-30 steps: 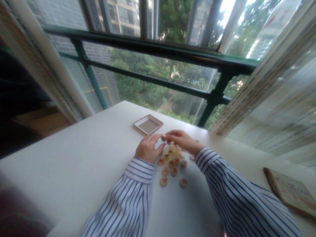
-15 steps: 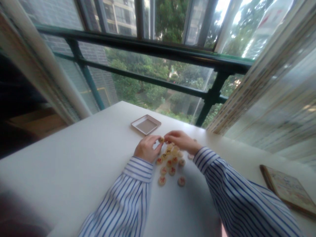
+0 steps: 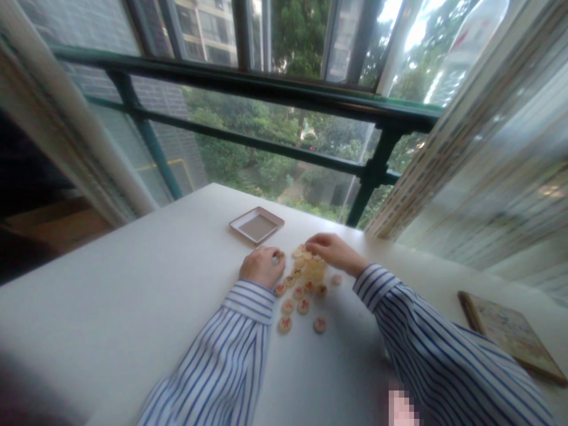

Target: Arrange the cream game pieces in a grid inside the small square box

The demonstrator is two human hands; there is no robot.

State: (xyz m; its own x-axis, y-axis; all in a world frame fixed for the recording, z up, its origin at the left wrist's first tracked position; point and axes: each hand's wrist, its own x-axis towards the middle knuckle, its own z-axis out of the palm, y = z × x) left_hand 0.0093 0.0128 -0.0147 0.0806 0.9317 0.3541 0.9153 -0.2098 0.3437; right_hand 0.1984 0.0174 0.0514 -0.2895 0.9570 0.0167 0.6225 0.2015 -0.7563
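My left hand (image 3: 260, 267) rests low over the table, fingers curled round a Chinese chess piece (image 3: 278, 257) that shows at its thumb side. To its right spreads a loose heap of round, pale wooden Chinese chess pieces (image 3: 316, 271), some marked in red and some in dark characters. My right hand (image 3: 336, 251) reaches over the far side of this heap with its fingertips pinched together among the pieces. What those fingers hold, if anything, is hidden. Nearer to me lie separate red-marked pieces (image 3: 285, 324), flat on the table.
A shallow square tray (image 3: 231, 226) with a pale rim sits beyond my left hand on the white table (image 3: 133, 302). At the right lies a flat wooden-edged box or board (image 3: 510, 331). Behind the table stand a green railing (image 3: 248, 86) and a window.
My right hand has moved right, away from my left hand, down to the heap. My left hand has closed more round its piece. The whole view has shifted slightly.
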